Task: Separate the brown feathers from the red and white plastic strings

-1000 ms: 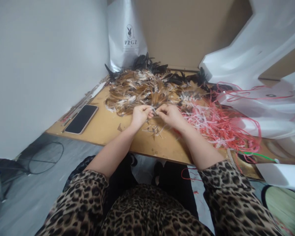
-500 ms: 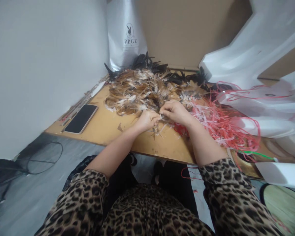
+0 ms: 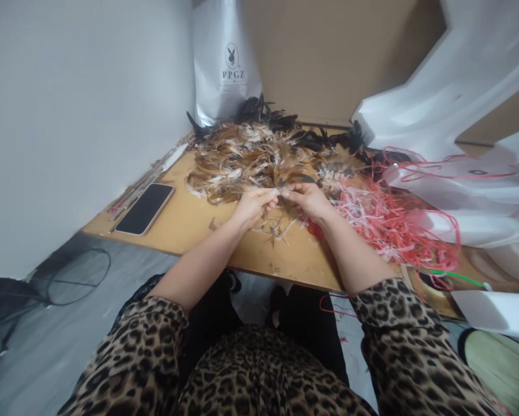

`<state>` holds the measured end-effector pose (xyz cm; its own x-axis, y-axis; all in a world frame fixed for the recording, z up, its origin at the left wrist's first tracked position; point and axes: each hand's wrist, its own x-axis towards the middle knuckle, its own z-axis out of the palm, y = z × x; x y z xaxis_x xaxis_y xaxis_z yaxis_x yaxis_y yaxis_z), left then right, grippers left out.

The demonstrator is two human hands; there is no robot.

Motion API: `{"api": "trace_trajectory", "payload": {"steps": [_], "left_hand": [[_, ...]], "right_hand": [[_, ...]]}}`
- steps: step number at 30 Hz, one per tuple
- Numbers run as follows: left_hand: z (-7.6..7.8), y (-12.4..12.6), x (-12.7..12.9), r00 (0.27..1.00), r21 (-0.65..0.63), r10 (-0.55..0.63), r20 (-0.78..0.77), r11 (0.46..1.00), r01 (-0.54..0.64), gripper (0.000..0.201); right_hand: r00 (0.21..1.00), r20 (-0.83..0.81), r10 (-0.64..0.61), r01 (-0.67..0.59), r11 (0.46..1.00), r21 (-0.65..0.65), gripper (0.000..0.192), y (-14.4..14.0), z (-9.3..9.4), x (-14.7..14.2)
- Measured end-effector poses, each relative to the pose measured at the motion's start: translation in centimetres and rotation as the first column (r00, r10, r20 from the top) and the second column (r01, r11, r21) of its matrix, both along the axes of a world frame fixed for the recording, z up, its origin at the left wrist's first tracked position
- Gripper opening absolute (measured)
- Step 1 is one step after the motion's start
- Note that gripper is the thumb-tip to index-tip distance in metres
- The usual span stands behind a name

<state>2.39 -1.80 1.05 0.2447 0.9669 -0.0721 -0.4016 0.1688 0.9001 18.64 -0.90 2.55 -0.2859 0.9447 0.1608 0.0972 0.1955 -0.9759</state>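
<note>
My left hand (image 3: 256, 207) and my right hand (image 3: 307, 199) meet fingertip to fingertip above the table. Both are closed in a pinch on the pale lower end of a small bunch of feathers (image 3: 286, 175), whose brown and dark tips fan out away from me. Just beyond lies a heap of brown and cream feathers (image 3: 228, 159), with black feathers (image 3: 259, 111) along its back. Loose feather scraps (image 3: 279, 228) lie on the table below my hands. Red and pink ribbon strips (image 3: 384, 219) are piled beside my right forearm.
A phone (image 3: 145, 209) lies on the left of the wooden table (image 3: 224, 242). A silver bag (image 3: 228, 75) stands at the back. White plastic sheeting (image 3: 415, 98) and a green strip (image 3: 458, 276) are on the right. A wall (image 3: 68, 115) borders the left side.
My hands have come level, with the fingertips closer together and slightly farther from me. The bunch of feathers now fans out more visibly above them.
</note>
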Motion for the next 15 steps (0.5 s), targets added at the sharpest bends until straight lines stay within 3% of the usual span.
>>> {"api": "trace_trajectory", "payload": {"steps": [6, 10, 15], "left_hand": [[-0.4, 0.5, 0.1, 0.993, -0.179, 0.024, 0.119, 0.984, -0.003, 0.003], [-0.5, 0.7, 0.1, 0.992, -0.208, 0.031, 0.124, 0.978, -0.004, 0.005], [-0.5, 0.4, 0.1, 1.000, -0.098, 0.028, -0.006, 0.995, -0.029, 0.004]], "right_hand": [[0.997, 0.053, -0.051, 0.043, 0.989, 0.139, 0.027, -0.5, 0.1, -1.3], [0.987, 0.123, -0.103, 0.071, 0.968, 0.242, 0.023, -0.7, 0.2, -1.6], [0.989, 0.067, -0.129, 0.121, 0.987, 0.107, 0.022, -0.8, -0.1, -1.5]]}}
